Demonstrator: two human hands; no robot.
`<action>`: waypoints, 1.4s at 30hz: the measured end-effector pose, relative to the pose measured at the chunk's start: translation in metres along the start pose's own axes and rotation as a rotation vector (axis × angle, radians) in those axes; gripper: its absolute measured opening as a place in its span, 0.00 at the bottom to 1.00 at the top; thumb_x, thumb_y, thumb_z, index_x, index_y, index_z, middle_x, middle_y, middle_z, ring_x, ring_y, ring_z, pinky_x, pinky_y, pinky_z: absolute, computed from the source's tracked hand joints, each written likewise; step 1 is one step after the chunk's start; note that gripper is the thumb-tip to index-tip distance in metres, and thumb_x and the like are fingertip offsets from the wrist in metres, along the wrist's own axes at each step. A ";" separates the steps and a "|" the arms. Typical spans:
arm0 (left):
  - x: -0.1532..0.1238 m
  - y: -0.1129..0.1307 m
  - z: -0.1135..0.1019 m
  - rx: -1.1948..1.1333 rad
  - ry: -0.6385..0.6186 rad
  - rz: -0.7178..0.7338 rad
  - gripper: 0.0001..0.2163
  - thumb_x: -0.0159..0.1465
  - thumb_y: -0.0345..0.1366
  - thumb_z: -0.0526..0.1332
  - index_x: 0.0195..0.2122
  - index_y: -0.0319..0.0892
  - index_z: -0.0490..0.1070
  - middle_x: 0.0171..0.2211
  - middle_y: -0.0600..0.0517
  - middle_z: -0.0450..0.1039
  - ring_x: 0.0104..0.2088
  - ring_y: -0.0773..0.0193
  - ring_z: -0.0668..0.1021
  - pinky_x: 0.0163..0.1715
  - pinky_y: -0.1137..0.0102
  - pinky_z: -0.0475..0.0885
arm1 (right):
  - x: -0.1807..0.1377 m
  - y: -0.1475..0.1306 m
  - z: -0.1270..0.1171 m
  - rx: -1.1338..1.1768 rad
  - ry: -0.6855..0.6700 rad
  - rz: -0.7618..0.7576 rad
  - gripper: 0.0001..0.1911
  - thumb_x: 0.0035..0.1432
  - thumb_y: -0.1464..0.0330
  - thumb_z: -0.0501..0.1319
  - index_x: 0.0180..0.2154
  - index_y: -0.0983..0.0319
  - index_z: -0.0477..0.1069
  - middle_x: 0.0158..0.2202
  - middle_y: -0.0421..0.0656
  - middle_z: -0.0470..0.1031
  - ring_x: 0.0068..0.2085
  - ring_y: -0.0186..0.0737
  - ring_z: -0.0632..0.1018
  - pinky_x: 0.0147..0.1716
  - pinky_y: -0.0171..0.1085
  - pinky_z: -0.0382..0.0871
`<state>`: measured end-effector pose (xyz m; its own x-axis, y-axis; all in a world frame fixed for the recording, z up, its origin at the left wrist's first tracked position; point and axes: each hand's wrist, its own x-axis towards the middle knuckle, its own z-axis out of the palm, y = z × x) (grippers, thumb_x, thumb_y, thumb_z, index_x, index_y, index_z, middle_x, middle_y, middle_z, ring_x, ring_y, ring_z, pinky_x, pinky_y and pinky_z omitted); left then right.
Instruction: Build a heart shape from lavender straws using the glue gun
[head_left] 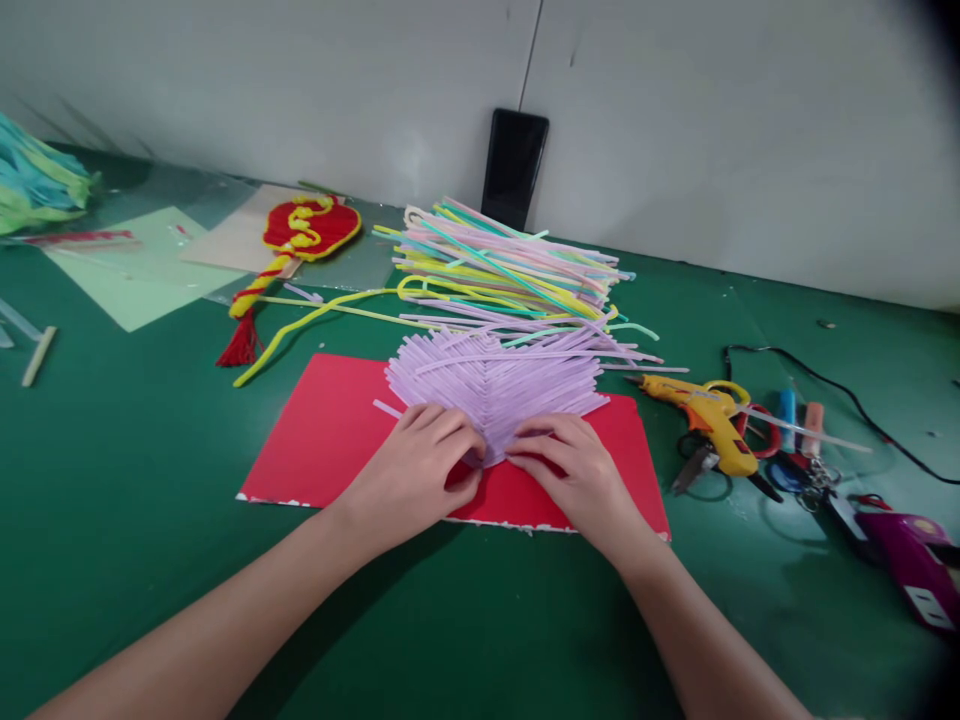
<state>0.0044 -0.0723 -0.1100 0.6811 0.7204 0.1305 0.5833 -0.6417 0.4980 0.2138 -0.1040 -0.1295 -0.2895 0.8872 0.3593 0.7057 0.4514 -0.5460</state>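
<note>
A fan-shaped piece woven from pale purple straws (pixel 487 385) lies on a red board (pixel 322 430), its strips meeting along a middle line. My left hand (pixel 427 460) is closed at the lower left edge of the weave, thumb and fingers pinching near its bottom tip. On the other side, my right hand (pixel 574 465) pinches the lower right edge between thumb and fingertips. The fingers partly hide the straw ends that they grip. One loose purple strip sticks out beside my left hand, and another lies across the top of the weave.
Behind the weave is a pile of coloured straws (pixel 510 260), with a phone (pixel 515 165) leaning on the wall. A red and yellow fan ornament (pixel 311 228) lies left. At right are a yellow glue gun (pixel 709 415), scissors, a black cord (pixel 832 390) and a purple tool (pixel 911 560).
</note>
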 end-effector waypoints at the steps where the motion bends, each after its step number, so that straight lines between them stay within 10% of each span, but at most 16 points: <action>1: 0.000 0.000 0.000 0.000 0.001 0.001 0.05 0.60 0.30 0.58 0.37 0.43 0.69 0.37 0.53 0.71 0.40 0.60 0.69 0.44 0.63 0.63 | 0.000 0.000 0.000 0.001 0.001 -0.003 0.07 0.60 0.69 0.59 0.38 0.56 0.76 0.39 0.42 0.75 0.43 0.40 0.74 0.45 0.42 0.67; 42: -0.005 -0.015 -0.004 -0.049 0.054 0.048 0.07 0.60 0.29 0.58 0.38 0.44 0.70 0.42 0.52 0.69 0.46 0.61 0.69 0.51 0.62 0.61 | -0.001 -0.001 -0.002 0.018 0.017 0.019 0.06 0.59 0.70 0.60 0.38 0.57 0.75 0.40 0.43 0.75 0.44 0.40 0.74 0.45 0.42 0.67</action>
<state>-0.0089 -0.0651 -0.1147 0.6820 0.7034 0.2002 0.5275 -0.6628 0.5315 0.2140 -0.1054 -0.1277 -0.2644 0.8941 0.3615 0.6991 0.4359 -0.5668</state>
